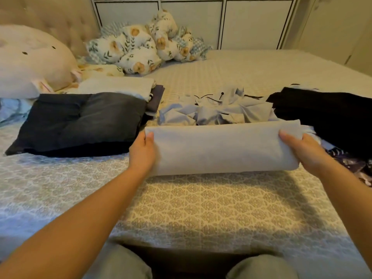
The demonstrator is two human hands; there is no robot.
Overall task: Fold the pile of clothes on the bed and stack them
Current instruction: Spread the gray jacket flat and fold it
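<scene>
Folded grey garment [223,147] held above bed [201,208], left hand [142,151] and right hand [302,152] each pinching an end. Unsupported middle could sag, undoing the fold.

Fingers of both hands are hidden behind the folded pale grey cloth [223,147]. The black garment pile [326,117] is cut off at the right edge.

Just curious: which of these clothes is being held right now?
The pale grey folded garment, gripped at its ends by left hand and right hand; the dark folded jeans lie untouched.
</scene>
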